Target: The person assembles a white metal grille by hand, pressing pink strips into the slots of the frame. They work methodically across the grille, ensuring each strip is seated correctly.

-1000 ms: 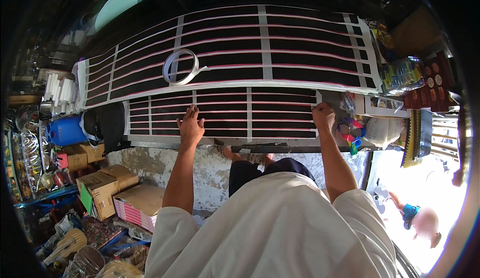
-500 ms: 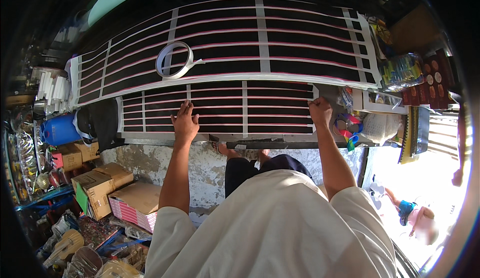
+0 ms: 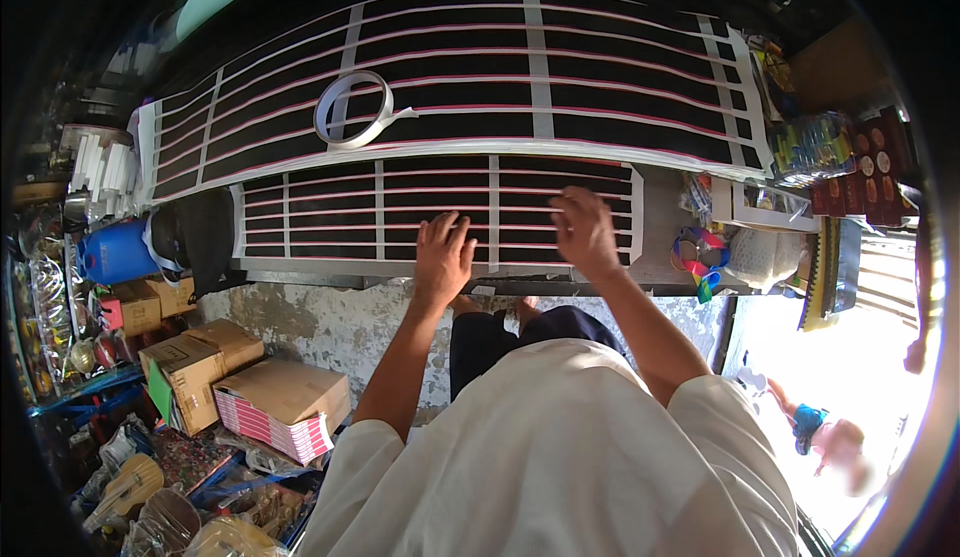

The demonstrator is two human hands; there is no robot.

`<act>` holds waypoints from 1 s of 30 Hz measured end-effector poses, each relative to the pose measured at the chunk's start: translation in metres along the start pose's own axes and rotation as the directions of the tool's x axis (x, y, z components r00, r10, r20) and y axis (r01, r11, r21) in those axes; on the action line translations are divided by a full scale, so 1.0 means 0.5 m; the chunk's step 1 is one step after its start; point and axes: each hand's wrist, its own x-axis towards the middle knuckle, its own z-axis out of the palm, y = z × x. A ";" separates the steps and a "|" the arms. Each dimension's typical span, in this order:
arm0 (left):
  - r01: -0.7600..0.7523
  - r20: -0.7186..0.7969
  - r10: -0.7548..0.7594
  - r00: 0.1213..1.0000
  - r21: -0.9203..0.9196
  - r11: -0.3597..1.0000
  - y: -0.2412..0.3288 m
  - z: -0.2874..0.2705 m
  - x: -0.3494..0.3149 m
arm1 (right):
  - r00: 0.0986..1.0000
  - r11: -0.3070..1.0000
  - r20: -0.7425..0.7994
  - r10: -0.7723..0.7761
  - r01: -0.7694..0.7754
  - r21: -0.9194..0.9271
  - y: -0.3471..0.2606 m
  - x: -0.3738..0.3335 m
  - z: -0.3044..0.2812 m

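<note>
Left hand (image 3: 443, 259), fingers spread and grasping nothing, rested on the striped sheet (image 3: 335, 205) beneath both hands, hiding part; blur smeared the empty, opened right hand (image 3: 587, 234), whose contact I couldn't tell.

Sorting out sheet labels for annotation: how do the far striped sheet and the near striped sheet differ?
Size: the far striped sheet looks wider and deeper in view than the near striped sheet.
On top: the far sheet bears a white tape roll; the near sheet has the left hand and right hand over it.
Shared: black panels, pale pink-edged lines, pale crossbands.
</note>
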 end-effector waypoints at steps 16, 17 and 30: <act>0.025 0.030 -0.024 0.999 -0.063 0.998 0.044 0.017 0.037 | 0.983 0.995 0.155 -0.094 0.095 -0.002 -0.094 0.013 0.098; 0.029 0.032 -0.027 0.999 -0.062 0.998 0.045 0.017 0.037 | 0.981 0.996 0.175 -0.081 0.085 -0.016 -0.095 0.013 0.097; 0.041 0.093 -0.037 0.995 -0.040 0.998 0.039 0.025 0.033 | 0.978 0.983 0.186 -0.098 0.124 -0.133 -0.106 0.003 0.094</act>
